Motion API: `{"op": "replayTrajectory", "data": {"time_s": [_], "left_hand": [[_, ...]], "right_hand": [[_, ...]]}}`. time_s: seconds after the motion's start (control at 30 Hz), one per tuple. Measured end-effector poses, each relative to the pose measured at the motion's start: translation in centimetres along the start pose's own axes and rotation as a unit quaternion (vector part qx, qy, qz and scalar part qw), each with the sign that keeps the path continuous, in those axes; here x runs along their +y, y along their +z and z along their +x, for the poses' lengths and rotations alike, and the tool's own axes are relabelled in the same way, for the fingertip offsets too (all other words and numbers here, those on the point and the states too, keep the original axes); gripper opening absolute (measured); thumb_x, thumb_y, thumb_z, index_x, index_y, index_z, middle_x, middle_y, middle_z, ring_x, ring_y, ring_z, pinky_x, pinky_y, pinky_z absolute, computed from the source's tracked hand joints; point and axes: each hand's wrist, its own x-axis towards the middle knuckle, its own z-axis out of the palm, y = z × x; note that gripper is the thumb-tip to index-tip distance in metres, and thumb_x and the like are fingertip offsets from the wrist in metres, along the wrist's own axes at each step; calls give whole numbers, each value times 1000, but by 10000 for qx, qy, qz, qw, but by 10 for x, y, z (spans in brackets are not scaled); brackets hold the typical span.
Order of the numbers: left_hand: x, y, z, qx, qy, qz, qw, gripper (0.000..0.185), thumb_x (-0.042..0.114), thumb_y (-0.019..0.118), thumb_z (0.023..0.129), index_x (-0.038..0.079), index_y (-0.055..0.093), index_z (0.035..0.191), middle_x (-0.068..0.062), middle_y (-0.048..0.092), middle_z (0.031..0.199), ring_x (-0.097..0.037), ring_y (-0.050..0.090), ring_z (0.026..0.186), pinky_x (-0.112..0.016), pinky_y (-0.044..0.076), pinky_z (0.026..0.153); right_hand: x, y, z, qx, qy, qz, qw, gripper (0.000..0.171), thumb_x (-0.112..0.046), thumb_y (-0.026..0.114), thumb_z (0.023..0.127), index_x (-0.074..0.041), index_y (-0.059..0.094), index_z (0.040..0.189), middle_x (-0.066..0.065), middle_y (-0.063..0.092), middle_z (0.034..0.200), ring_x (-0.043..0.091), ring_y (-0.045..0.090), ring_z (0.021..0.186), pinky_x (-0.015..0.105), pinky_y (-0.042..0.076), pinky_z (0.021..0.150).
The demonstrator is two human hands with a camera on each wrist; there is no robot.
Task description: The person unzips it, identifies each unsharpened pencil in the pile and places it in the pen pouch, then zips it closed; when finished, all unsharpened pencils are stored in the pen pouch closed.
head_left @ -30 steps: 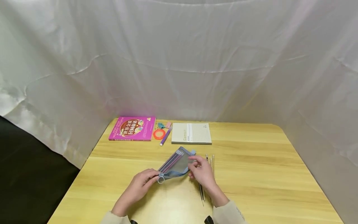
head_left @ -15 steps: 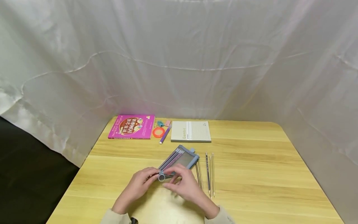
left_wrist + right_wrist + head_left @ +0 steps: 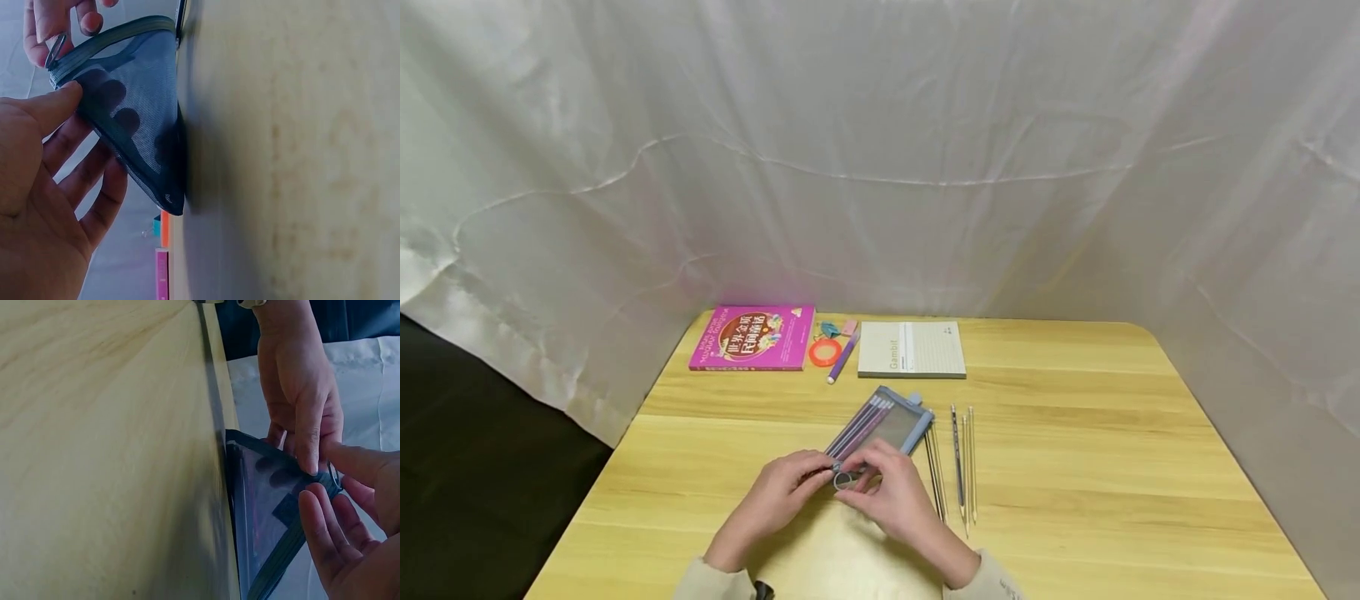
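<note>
Since half a second ago: right hand shifted slightly nearer and left, its fingertips now closed on the ring pull; a second ago it rested at the pouch's far right end.

Item 1. Mesh pencil pouch, blue-grey, lying diagonally on the wooden table, centre, near end lifted between both hands. Pencils visible inside through the mesh.

Item 2. Left hand, fingers curled round the pouch's near left corner, thumb on the zip edge beside the pull.

Item 3. Right hand, thumb and forefinger pinching the ring pull at that same corner; remaining fingers loosely bent against the mesh.

Item 4. Loose pencils, several, lying parallel on the table just right of the pouch, pointing far to near.

Item 5. Pink book, far left. Beige notebook, far centre. Between them: orange ring, purple pen.

Item 6. White cloth backdrop, behind and on both sides of the table.
</note>
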Motion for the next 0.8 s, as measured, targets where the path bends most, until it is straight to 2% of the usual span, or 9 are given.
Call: {"op": "replayTrajectory", "data": {"time_s": [0.27,0.47,0.7,0.8], "left_hand": [[0,0,1,-48,-64,-24,10000,15,29,63,104,29,75,112,16,71,104,1,59,86,-22,54,76],[1,0,2,-39,-109,6,9999,14,30,62,104,30,75,112,17,71,105,1,60,88,-24,55,78],[1,0,2,-29,-49,43,10000,14,29,61,105,30,74,112,16,72,108,1,62,92,-26,57,80],[1,0,2,-11,-5,44,10000,14,28,62,105,30,74,112,16,72,108,1,63,93,-26,57,80]], "right_hand": [[0,0,1,-101,-29,13,9999,29,3,86,78,-9,73,101,2,66,102,11,69,85,18,62,74],[3,0,2,-180,-143,-84,9997,34,6,87,76,-10,73,102,0,64,101,9,68,88,15,61,76],[4,2,2,124,-577,-277,9979,18,-3,87,81,-12,75,91,-4,63,96,9,68,86,17,62,74],[3,2,2,257,-611,-219,9976,12,-7,86,83,-12,76,88,-5,65,96,10,67,86,17,62,73]]}}
